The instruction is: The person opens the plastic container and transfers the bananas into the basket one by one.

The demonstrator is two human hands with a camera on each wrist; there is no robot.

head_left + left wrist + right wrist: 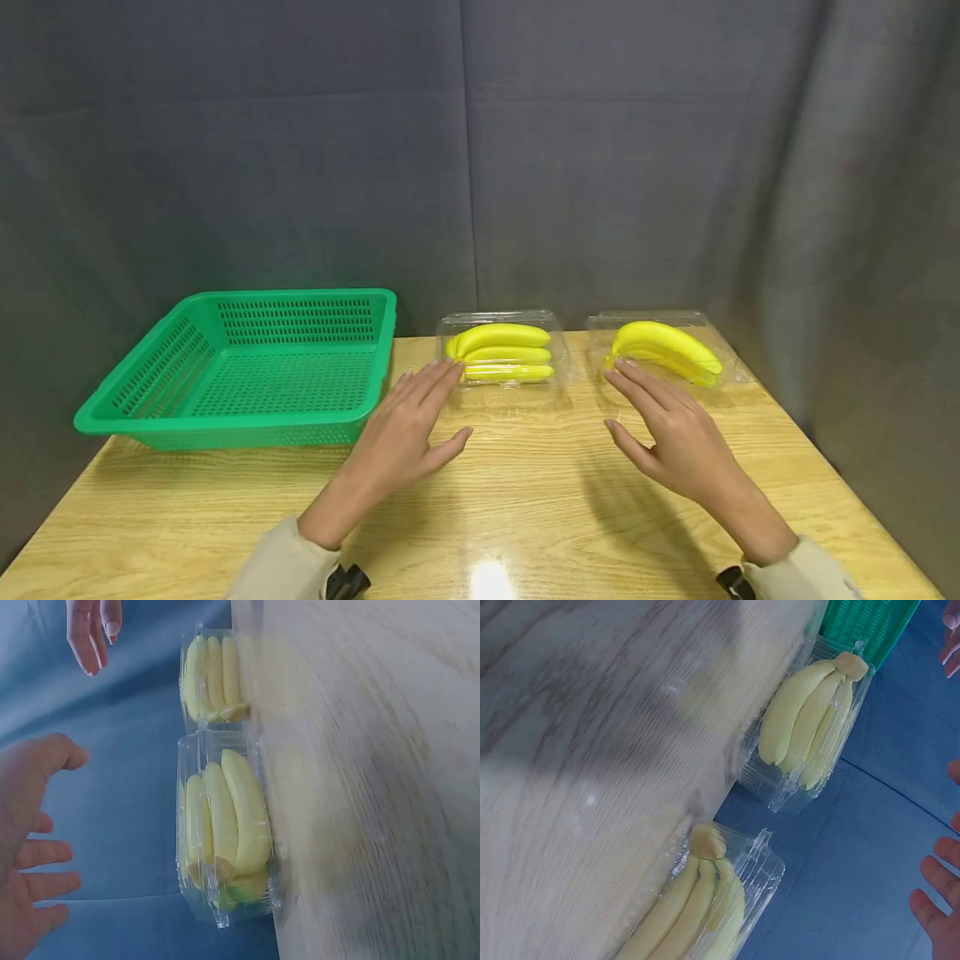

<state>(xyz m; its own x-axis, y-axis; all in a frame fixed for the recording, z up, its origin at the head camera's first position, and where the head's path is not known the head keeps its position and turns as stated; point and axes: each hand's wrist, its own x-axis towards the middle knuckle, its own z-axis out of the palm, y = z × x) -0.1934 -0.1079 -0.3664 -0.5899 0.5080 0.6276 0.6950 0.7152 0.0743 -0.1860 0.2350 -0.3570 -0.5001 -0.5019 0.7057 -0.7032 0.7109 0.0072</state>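
Grey curtain cloth [300, 183] hangs behind and beside a wood-grain worktop [525, 500], and a patch of light shines on the worktop's near part. On its left side stands a green perforated plastic basket [232, 426]. To the right of the basket, close to the curtain, sit two clear plastic clamshells, apart from each other: the left clamshell [502, 317] contains a bunch of yellow bananas [504, 337], three of them showing side by side, and the right clamshell [690, 320] contains a second bunch of bananas [667, 340], its uppermost fruit arching across the top. Both bunches have their stem end towards the left. The person's left hand [405, 433] hovers in front of the left clamshell, near the basket's side, and the right hand [686, 442] hovers in front of the right clamshell. Both hands are open, fingers reaching forward and thumbs spread inward, with nothing gripped. From the head, the fingertips overlap the packs, but the wrist views show the hands apart from the plastic. Glare on the clear walls makes it hard to say whether the lids are latched. The step in hand looks like a reach, ahead of any grasp; the next move probably calls for bringing the fingers down around a clamshell's sides, lightly enough not to buckle its thin shell.
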